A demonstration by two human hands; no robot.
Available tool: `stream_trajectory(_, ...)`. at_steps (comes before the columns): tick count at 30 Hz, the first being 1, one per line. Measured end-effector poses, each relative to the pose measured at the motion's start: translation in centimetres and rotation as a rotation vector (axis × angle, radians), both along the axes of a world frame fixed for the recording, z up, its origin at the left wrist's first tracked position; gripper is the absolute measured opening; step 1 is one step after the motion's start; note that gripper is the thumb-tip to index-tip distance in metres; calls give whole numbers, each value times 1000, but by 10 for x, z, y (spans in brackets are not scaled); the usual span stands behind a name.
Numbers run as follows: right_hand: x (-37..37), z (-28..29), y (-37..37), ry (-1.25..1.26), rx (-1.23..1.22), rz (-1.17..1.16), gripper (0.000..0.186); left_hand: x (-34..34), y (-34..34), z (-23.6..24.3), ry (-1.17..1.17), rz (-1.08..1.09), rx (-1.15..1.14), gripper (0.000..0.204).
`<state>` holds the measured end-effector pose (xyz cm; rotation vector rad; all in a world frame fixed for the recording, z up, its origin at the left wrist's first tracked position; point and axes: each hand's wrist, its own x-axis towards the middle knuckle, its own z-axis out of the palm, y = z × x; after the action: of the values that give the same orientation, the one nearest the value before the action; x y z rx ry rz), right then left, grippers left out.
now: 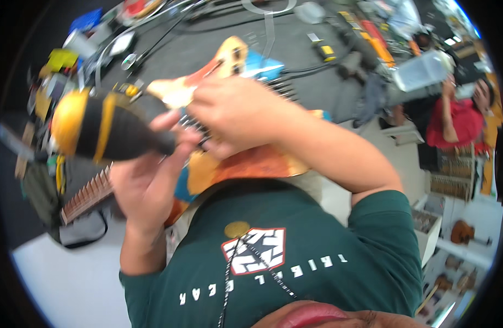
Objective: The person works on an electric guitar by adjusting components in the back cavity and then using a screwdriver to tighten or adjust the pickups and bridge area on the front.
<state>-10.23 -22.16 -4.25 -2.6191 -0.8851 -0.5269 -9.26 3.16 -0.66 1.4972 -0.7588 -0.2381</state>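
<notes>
Two hands fill the middle of my view, both busy over an orange-bodied electric guitar [246, 164] that lies tilted across the lap, its body against the green shirt [295, 257] and its neck [87, 194] running off to the lower left. My left hand [145, 180] is wrapped tight around the handle of a fat black and yellow screwdriver [106, 128]; the butt end points toward the upper left and the narrow front end points at the guitar's strings. My right hand [237, 117] is curled over the top of the body, fingers bent down onto the strings and metal hardware [194, 127] just beside the tool's tip; whether it pinches anything small I cannot tell, since the fingers hide the spot and the picture is blurred there. The two hands touch or nearly touch at the thumb.

Beyond the guitar lies a dark desk [295, 49] strewn with cables, tools and small boxes. At the far right another person in a red top [459, 123] sits well apart. Small guitars [464, 232] hang on the white shelving at lower right.
</notes>
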Motion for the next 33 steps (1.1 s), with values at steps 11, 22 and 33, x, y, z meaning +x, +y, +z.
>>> stream_trajectory(11,0,-2,-2,-90,37,6,39,5,4,-9,-29,18,42,16)
stream_trajectory(22,-3,0,-2,-48,74,3,42,18,29,3,-8,-67,-310,30)
stream_trajectory(33,1,-2,2,-28,61,-2,58,25,55,-4,87,-30,-371,30)
